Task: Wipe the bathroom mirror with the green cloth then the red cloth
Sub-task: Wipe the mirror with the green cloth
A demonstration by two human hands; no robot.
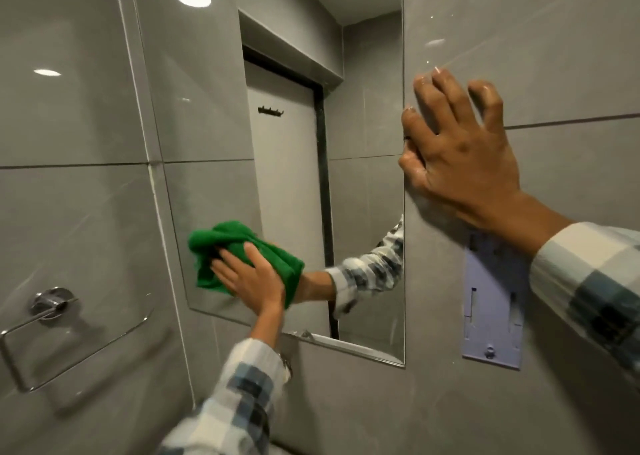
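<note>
The bathroom mirror point(214, 115) hangs on the grey tiled wall, tall and frameless with a bevelled edge. A bunched green cloth point(228, 240) is pressed against its lower left part under my left hand point(252, 281), whose fingers lie flat over the cloth. The cloth's and arm's reflection shows just to the right in the glass. My right hand point(460, 157) rests flat with fingers spread on the wall tile beside the mirror's right edge, holding nothing. No red cloth is in view.
A chrome towel ring point(52, 319) is fixed to the wall at the lower left. A pale lilac plastic wall bracket point(493, 319) sits to the right of the mirror, below my right hand. The mirror reflects a door with hooks and a ceiling light.
</note>
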